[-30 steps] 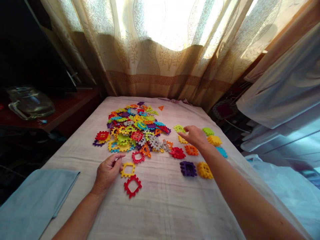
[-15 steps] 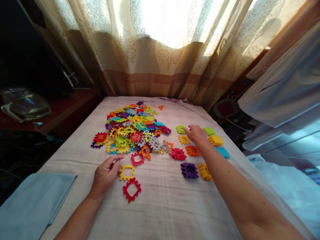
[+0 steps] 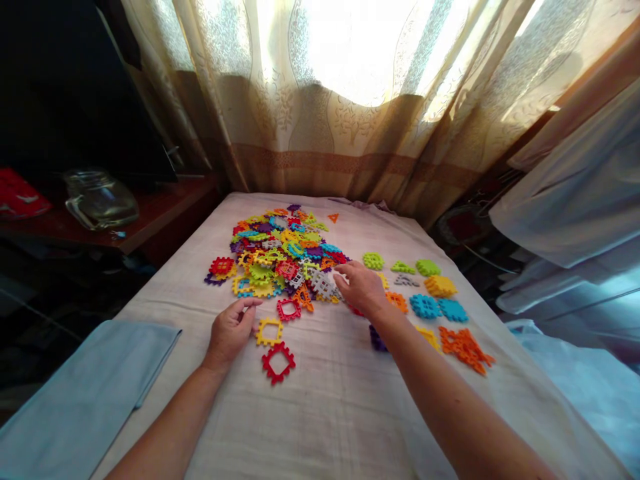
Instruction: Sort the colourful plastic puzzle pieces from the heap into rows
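My left hand (image 3: 233, 331) rests on the sheet with its fingers curled together and nothing visible in them. Just right of it lies a yellow square frame piece (image 3: 257, 333), with a red square frame (image 3: 263, 365) below and a smaller red frame (image 3: 281, 313) above. At the right edge of a heap of colourful plastic building pieces (image 3: 260, 272), my right hand (image 3: 364, 288) reaches in with thumb and fingers apart. Closest to its fingertips are grey pieces (image 3: 323, 285). Its palm side is hidden, and the hand and forearm partly cover red, purple and yellow pieces.
Sorted groups lie at the right: green pieces (image 3: 427, 267), a yellow stack (image 3: 440, 287), blue squares (image 3: 425, 307) and orange pieces (image 3: 465, 348). A folded blue cloth (image 3: 90, 387) lies at the left edge. A glass jug (image 3: 103, 203) stands on a side table.
My right hand has moved left from the green pieces to the heap's edge, uncovering grey and blue pieces. My left hand stays beside the yellow frame. The view has shifted slightly.
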### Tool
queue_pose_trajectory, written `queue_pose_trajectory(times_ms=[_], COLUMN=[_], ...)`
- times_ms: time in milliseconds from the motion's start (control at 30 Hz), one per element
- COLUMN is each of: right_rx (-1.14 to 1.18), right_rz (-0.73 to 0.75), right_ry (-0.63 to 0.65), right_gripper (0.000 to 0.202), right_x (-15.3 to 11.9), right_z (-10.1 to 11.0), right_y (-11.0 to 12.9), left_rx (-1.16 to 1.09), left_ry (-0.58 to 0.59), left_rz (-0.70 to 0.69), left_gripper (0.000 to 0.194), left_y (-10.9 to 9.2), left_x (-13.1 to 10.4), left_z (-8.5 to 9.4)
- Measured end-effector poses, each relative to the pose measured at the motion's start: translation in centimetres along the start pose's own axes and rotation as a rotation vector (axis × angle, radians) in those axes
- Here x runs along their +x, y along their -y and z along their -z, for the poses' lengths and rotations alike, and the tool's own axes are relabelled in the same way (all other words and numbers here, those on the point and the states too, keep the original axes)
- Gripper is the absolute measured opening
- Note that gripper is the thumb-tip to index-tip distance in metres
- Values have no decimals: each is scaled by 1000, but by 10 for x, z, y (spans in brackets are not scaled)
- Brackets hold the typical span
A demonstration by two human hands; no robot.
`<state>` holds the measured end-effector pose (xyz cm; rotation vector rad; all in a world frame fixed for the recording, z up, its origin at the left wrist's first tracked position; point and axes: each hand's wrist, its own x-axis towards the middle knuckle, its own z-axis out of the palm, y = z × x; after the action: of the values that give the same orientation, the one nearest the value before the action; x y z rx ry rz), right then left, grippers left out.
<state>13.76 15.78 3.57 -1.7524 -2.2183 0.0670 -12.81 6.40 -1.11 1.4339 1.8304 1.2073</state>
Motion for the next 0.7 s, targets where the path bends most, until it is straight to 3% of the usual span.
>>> queue_pose_trajectory(times_ms=[233,400,567,700], right_rx=[65,163,226,263], right_rz=[68,196,334,340], right_ry=[79,12,-39,-105], right_gripper=[50,50,52,46], right_x=[-12,-40,-80,-106], right_z=[-36,-52,-55,-53], right_y=[42,64,71,64], left_rx=[-23,24,61,135], left_ry=[-61,-179,-194,-221], left_rz=[-46,-131,-180,-226], left_gripper=[33,33,32,30], left_y=[10,23,27,25], left_x=[4,9,11,9], left_z=[0,-1,-3,-2])
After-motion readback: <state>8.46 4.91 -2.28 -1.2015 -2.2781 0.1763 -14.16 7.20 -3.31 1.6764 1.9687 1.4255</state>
